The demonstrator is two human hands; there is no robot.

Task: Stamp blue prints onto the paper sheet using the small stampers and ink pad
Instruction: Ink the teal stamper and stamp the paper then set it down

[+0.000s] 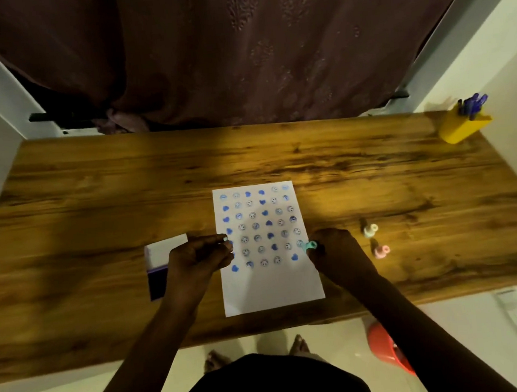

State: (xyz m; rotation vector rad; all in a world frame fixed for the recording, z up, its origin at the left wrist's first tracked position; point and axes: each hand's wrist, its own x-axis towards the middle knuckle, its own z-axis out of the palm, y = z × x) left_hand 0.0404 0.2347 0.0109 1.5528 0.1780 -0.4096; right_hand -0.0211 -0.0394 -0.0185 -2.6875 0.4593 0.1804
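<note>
Paper sheet (268, 248) lies lengthwise on the table (94, 194), near the front edge; upper two-thirds filled with rows of blue hearts and faces, bottom strip blank — judged well along, roughly two rows left.

Left hand (195, 257) curled closed at the sheet's left edge, pinching a small pale-tipped stamper (225, 238) over the left column of prints. Likely placed there to continue that column.

Right hand (334, 251) closed round a teal stamper (311, 245), its end at the sheet's right edge beside the last row. Whether either stamper touches the paper — cannot tell.

Ink pad (157, 281) open, lid raised, just left of the left hand: short reach for re-inking. Two spare stampers, white (369, 229) and pink (381, 251), stand right of the right hand, off the sheet.
</note>
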